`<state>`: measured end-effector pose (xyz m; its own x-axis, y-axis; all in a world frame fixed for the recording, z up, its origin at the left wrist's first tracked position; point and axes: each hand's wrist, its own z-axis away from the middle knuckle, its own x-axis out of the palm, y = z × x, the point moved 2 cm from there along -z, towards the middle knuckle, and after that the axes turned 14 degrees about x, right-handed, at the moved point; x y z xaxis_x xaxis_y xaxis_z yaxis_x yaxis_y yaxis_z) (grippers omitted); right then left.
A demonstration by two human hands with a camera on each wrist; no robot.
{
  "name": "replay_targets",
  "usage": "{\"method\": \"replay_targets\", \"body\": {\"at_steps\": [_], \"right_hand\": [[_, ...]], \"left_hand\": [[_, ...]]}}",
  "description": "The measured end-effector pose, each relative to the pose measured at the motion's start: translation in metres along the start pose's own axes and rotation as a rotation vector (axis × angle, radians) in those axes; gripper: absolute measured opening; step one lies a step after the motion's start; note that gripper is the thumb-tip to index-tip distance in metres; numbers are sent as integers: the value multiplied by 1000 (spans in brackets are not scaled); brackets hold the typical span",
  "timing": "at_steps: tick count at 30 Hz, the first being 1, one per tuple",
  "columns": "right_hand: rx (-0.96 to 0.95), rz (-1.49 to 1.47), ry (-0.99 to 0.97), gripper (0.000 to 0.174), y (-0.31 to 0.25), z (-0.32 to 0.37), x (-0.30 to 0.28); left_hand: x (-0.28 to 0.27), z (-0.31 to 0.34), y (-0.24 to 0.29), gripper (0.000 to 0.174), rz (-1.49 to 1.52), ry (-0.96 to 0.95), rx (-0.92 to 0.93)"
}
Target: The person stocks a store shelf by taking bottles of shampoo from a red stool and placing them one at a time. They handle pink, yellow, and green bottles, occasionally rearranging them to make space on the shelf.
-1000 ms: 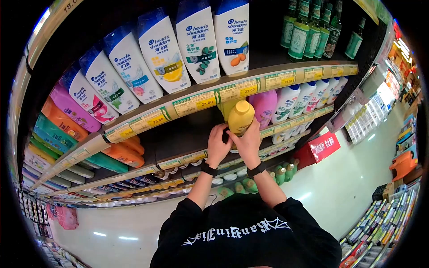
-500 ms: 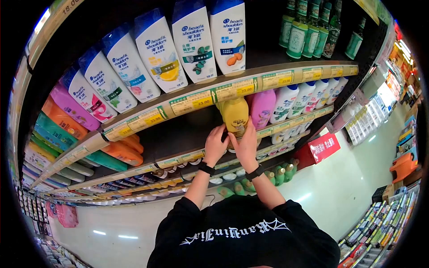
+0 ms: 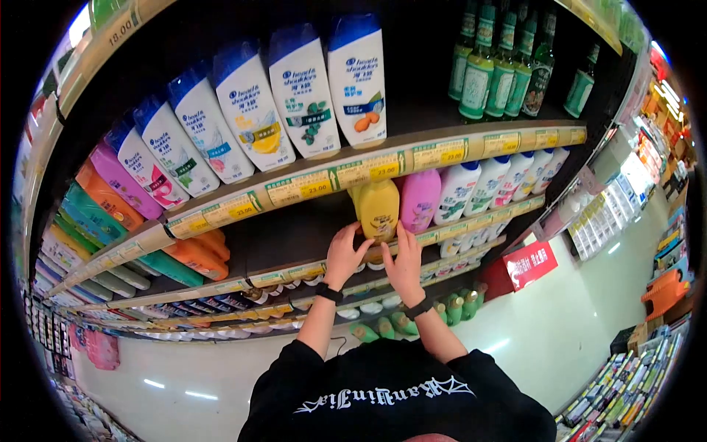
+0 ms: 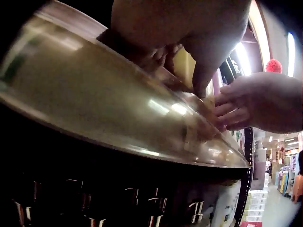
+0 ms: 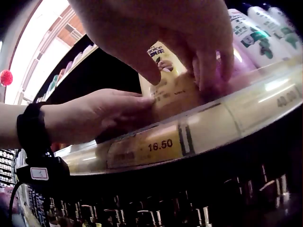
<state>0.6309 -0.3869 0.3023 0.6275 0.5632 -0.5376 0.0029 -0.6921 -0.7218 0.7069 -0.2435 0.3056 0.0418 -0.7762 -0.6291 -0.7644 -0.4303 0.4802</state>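
A yellow shampoo bottle [image 3: 381,210] stands upright on the middle shelf, its label facing out. My left hand [image 3: 344,254] is at its lower left side, fingertips by the bottle; in the right wrist view this hand [image 5: 94,113] reaches the bottle's edge with fingers nearly straight. At the lower right is my right hand [image 3: 403,264], thumb in front and loosely extended fingers beside the bottle. Another yellow bottle shows partly behind it. A pink bottle [image 3: 420,200] stands just to the right. In the left wrist view, the yellow bottle [image 4: 184,64] is mostly hidden behind a hand.
White bottles [image 3: 458,193] continue the row at right. Orange bottles [image 3: 195,259] lie further left on this shelf. Above is a price-tagged shelf edge [image 3: 294,188] with large white and blue shampoo bottles [image 3: 302,96] and green glass bottles [image 3: 477,81]. A red box [image 3: 524,267] is lower right.
Both hands have lowered the yellow bottle from a tilted position in front of the shelf to upright beside the pink bottle. The fingers have since loosened and spread at its base.
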Motion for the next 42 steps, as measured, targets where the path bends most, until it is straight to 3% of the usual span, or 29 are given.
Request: {"method": "replay_targets", "body": {"at_steps": [7, 11, 14, 16, 18, 21, 30, 35, 39, 42], "right_hand": [[-103, -70, -345, 60, 20, -13, -39], [-39, -183, -515, 52, 31, -19, -102], [-18, -234, -470, 40, 61, -23, -150], [127, -346, -465, 36, 88, -24, -175], [119, -265, -424, 33, 102, -30, -206], [217, -337, -430, 30, 122, -33, -230], [-111, -203, -562, 26, 142, -17, -267], [-59, -129, -462, 24, 177, 11, -315], [2, -48, -358, 23, 199, 46, -362], [70, -8, -371, 23, 199, 79, -385]], "left_hand": [[-2, 0, 5, 48, 5, -18, -70], [-4, 8, 16, 56, -67, 115, -68], [-13, 19, 55, 57, -168, 209, -165], [-18, 31, 87, 52, -134, 261, -205], [-15, 50, 116, 49, -175, 282, -248], [-6, 85, 156, 48, -80, 335, -334], [18, 150, 244, 43, -69, 379, -470], [10, 152, 283, 63, -65, 334, -438], [4, 174, 308, 71, -27, 326, -364], [-5, 188, 338, 73, -12, 287, -412]]}}
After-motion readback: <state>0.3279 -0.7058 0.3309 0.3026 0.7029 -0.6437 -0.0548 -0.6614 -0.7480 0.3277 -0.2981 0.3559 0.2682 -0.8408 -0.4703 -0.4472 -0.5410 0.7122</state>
